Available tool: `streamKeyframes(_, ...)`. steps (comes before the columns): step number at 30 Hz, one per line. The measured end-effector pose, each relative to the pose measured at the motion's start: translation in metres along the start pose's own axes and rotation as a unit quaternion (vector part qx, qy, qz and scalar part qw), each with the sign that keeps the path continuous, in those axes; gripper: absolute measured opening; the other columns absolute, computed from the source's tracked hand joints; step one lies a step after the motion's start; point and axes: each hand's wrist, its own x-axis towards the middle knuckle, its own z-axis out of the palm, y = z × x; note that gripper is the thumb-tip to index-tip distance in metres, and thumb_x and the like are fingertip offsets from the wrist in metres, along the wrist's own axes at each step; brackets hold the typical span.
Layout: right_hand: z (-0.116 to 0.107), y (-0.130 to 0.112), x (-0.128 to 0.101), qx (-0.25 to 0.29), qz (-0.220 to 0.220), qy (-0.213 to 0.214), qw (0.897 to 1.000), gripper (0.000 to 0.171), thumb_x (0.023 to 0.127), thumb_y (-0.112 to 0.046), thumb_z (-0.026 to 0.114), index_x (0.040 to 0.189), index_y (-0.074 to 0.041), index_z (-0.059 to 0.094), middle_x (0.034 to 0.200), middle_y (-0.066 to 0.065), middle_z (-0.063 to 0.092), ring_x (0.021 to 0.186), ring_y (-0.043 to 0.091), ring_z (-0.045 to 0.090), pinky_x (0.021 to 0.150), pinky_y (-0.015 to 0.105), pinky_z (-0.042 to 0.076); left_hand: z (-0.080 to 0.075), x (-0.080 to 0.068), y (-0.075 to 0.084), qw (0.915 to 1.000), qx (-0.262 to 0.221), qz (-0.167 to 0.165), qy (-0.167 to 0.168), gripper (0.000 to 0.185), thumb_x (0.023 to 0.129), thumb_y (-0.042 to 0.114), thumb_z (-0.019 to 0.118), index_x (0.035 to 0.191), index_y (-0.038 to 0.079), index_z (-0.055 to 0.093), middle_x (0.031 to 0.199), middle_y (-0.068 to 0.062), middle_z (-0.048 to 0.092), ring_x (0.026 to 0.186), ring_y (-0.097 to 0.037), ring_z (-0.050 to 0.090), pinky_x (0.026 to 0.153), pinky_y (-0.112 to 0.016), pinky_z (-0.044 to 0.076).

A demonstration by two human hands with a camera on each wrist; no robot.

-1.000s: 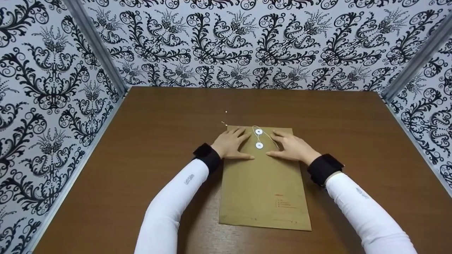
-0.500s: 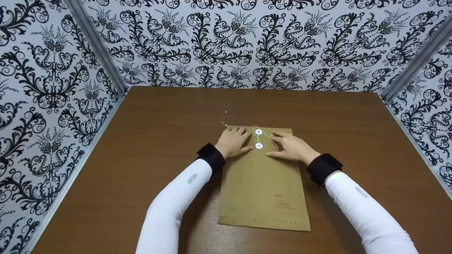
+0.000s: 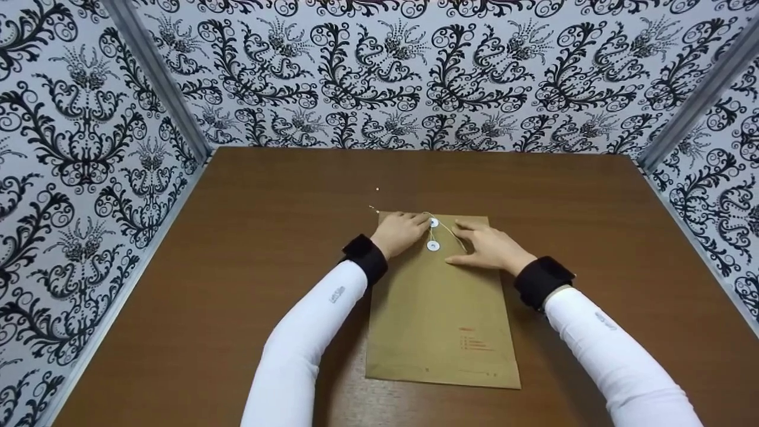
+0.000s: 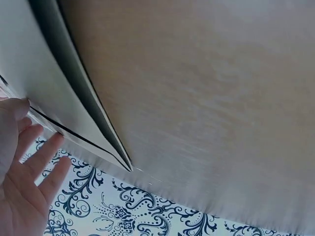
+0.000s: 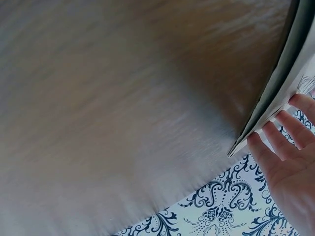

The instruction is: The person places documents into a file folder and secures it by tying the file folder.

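Observation:
A brown string-tie envelope [image 3: 439, 308] lies flat with its flap end away from me. Two white button discs sit on it: an upper disc [image 3: 434, 223] and a lower disc [image 3: 433, 245]. A thin pale string [image 3: 453, 236] loops about them and trails toward my right hand. My left hand [image 3: 403, 232] is over the top left of the envelope, fingertips at the upper disc; its thumb is hidden in the head view. My right hand [image 3: 489, 246] rests on the upper right side, fingers and thumb spread. Both wrist views show extended fingers [image 4: 47, 167] near the envelope's flap end.
The envelope lies on a brown wooden table [image 3: 267, 237]. Tiny pale bits [image 3: 373, 209] lie by its top left corner. Patterned walls [image 3: 379, 71] stand behind and at both sides, with grey metal corner posts [image 3: 163, 77].
My left hand has slid right across the flap end until its fingertips reach the upper disc. The right hand and the envelope have stayed almost still.

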Motion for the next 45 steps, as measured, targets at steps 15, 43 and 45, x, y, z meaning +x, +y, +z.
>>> streamKeyframes(15,0.000,0.002,-0.001,-0.002,0.000,0.002,1.000,0.079,0.088,-0.053,0.074,0.145,-0.002,0.056,0.156,0.024,0.048,0.140,0.044,0.052,0.109,0.058,0.048,-0.001,0.004,-0.005,0.9936,0.068,0.049,0.075,0.024,0.088,0.008,0.065,0.073,0.021,0.078,0.074,0.007,0.076,0.064,-0.010,0.070,0.060,-0.027,0.058)
streamKeyframes(43,0.001,0.001,-0.003,0.005,0.016,-0.013,1.000,0.082,0.090,-0.055,0.071,0.149,-0.001,0.051,0.159,0.024,0.045,0.141,0.046,0.050,0.110,0.060,0.047,0.008,-0.018,-0.023,0.9826,0.093,0.097,0.128,0.025,0.087,0.006,0.065,0.067,0.020,0.071,0.071,0.006,0.072,0.058,-0.010,0.065,0.051,-0.027,0.052)
streamKeyframes(45,0.001,0.001,-0.003,0.006,0.018,-0.014,1.000,0.082,0.090,-0.055,0.071,0.149,-0.002,0.051,0.159,0.024,0.044,0.142,0.045,0.049,0.110,0.060,0.047,0.007,-0.022,-0.024,0.9823,0.096,0.101,0.125,0.024,0.088,0.007,0.065,0.069,0.019,0.072,0.072,0.005,0.072,0.058,-0.011,0.065,0.050,-0.027,0.052)
